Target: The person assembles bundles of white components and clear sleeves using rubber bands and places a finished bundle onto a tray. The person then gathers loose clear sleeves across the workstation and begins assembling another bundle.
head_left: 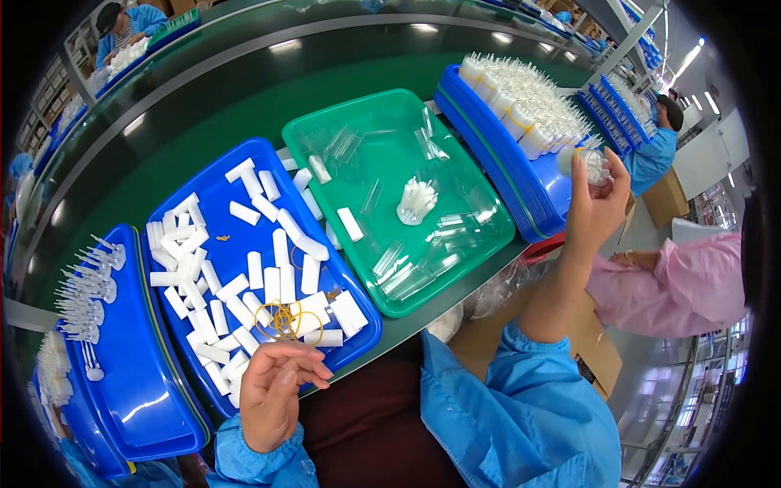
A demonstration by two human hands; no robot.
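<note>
My right hand (592,210) is raised at the right, its fingers closed round a bundle of clear tubes (599,169) seen end-on. It is at the near end of a blue tray stack, beside rows of similar banded bundles (521,106). My left hand (278,392) hovers at the near edge of a blue tray (236,268), fingers loosely bent and apart, with nothing seen in them. White foam-like blocks (244,213) and tangled yellow rubber bands (285,321) lie in that tray. A green tray (374,163) holds loose clear tubes (407,272) and one upright white-topped bundle (417,202).
Stacked blue trays (521,183) stand at the right, and another blue tray (134,382) with white stemmed pieces (85,297) at the left. A green conveyor belt (236,106) curves behind. A person in pink (675,285) is close on the right; others in blue work farther off.
</note>
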